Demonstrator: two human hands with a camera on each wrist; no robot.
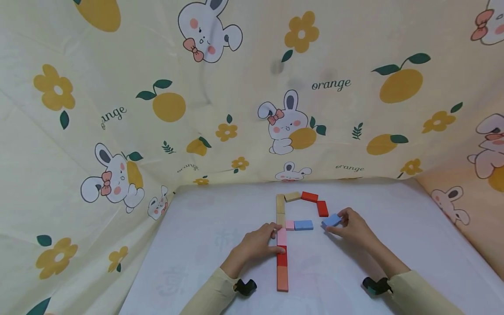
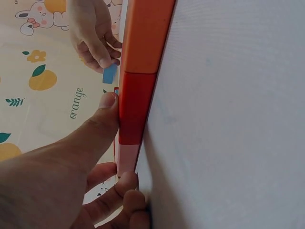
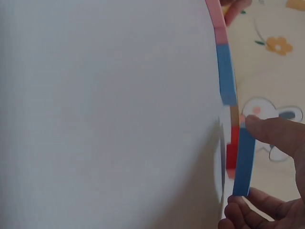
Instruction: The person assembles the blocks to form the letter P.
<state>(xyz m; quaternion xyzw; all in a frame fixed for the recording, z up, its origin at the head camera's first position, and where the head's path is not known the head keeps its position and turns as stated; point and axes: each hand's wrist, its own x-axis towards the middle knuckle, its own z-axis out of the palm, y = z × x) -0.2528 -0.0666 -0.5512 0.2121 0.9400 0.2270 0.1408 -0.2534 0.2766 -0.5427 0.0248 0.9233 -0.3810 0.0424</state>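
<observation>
A column of flat wooden blocks stands mid-table: two beige blocks (image 1: 280,204), a pink block (image 1: 281,237), a red block (image 1: 281,259) and an orange block (image 1: 282,278) at the near end. My left hand (image 1: 256,242) touches the column from the left, its thumb on the red block and a fingertip by the pink one's far end. Between thumb and fingers, my right hand (image 1: 356,228) pinches a blue block (image 3: 245,160), tilted and raised off the table. A small pink block (image 1: 289,225) and another blue block (image 1: 303,225) branch rightward from the column.
From the column's top, a beige block (image 1: 292,197) and two red blocks (image 1: 309,197) curve right and down. White tabletop (image 1: 334,280) lies beneath. A patterned cloth (image 1: 236,87) rises behind and at both sides. Each wrist carries a black device (image 1: 376,285).
</observation>
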